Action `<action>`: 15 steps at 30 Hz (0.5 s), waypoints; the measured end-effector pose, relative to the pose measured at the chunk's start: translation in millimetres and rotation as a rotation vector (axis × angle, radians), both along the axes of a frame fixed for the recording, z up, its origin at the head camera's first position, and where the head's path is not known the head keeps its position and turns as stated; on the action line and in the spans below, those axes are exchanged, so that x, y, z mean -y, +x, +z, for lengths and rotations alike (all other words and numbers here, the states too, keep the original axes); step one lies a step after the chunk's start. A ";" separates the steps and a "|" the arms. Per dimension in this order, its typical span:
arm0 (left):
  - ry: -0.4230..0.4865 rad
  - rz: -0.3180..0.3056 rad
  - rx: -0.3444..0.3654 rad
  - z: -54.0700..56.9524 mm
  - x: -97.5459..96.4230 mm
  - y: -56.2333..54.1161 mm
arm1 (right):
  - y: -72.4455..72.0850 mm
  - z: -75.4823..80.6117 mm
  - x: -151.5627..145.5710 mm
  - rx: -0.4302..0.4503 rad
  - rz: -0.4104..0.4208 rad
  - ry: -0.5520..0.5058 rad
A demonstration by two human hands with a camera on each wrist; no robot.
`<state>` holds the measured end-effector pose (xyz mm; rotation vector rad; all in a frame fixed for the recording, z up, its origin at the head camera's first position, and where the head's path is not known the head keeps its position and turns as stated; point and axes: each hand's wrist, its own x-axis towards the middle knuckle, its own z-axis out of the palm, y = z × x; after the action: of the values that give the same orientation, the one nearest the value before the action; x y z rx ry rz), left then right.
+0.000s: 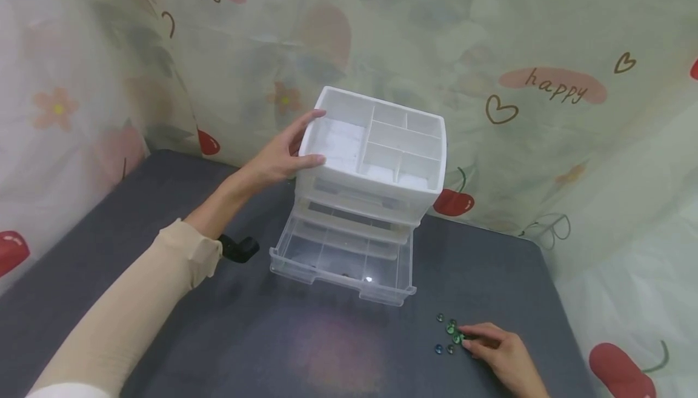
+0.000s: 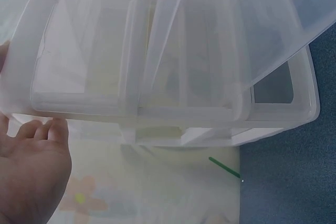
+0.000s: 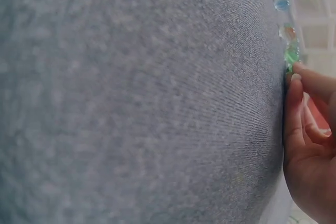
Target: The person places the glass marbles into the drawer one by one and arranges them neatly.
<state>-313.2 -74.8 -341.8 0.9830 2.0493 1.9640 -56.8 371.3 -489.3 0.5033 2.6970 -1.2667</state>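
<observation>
A white plastic drawer organizer (image 1: 376, 185) with a divided top tray stands toward the back. My left hand (image 1: 275, 154) grips its left upper side, thumb on the front rim and fingers farther back. Below, a clear drawer (image 1: 338, 278) is pulled out toward me. In the left wrist view the left hand (image 2: 37, 169) lies against the organizer's wall. At lower right, my right hand (image 1: 506, 354) pinches a small green glass bead (image 1: 463, 337) at the table. Several green and blue glass beads (image 1: 438, 349) lie beside the fingertips. The right wrist view shows thumb and forefinger together at the green bead (image 3: 290, 68).
The dark grey table (image 1: 229, 331) extends around the organizer. A black curved object (image 1: 240, 249) is partly seen beside the left sleeve. A patterned curtain (image 1: 240, 83) hangs behind and along both sides.
</observation>
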 end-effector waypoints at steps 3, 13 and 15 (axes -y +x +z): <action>-0.002 0.000 -0.005 -0.3 -0.1 -0.7 | -0.9 0.3 1.4 -0.015 0.018 0.036; -0.004 0.004 -0.013 -0.8 0.3 -0.8 | -1.6 -2.7 -4.4 -0.025 -0.024 -0.060; -0.004 0.003 -0.016 -1.1 0.5 -0.5 | -1.5 -2.5 -5.1 -0.028 -0.056 -0.099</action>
<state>-313.7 -75.3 -342.9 0.9976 2.0640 1.9587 -58.3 376.4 -491.8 0.5566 2.6437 -1.4243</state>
